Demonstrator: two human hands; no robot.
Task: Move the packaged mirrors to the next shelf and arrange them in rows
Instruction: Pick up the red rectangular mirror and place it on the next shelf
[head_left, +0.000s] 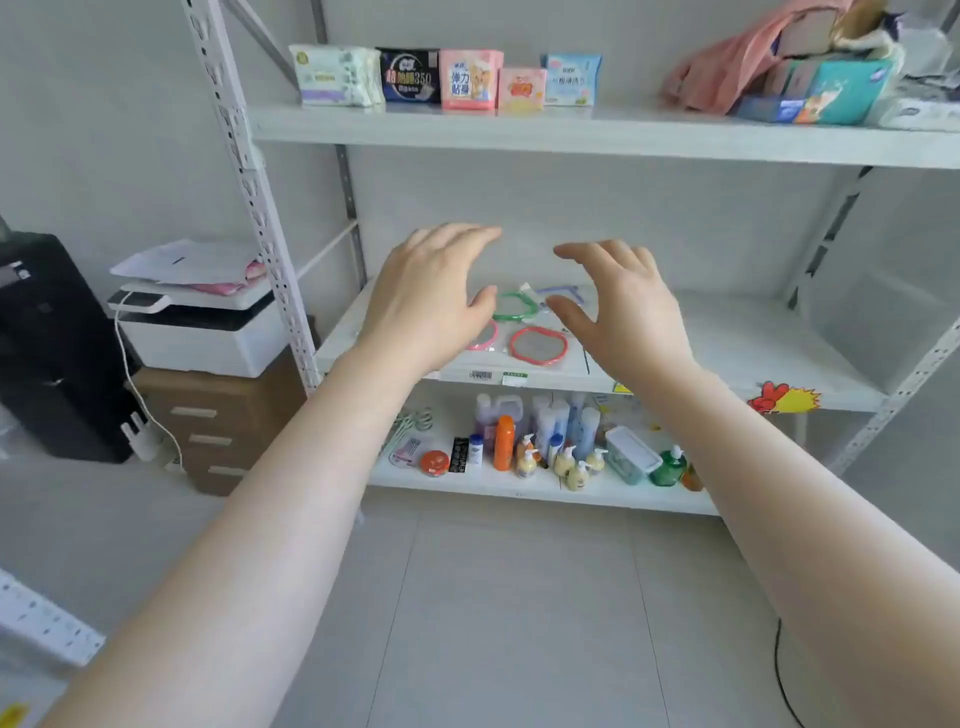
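Several small packaged mirrors lie flat on the middle white shelf (737, 358): a red-rimmed one (537, 346) at the front, a green-rimmed one (514, 306) behind it, a pink-rimmed one (485, 338) partly hidden by my left hand, and a purple-rimmed one (558, 292) at the back. My left hand (431, 296) hovers above their left side, fingers spread and holding nothing. My right hand (618, 306) hovers above their right side, fingers loosely spread, also holding nothing.
The top shelf (467, 130) carries several hygiene packs and, at the right, pink cloth and boxes. The bottom shelf (519, 488) holds several bottles, jars and a lidded tub. A printer (202, 332) on a brown drawer unit stands left of the metal upright (260, 208).
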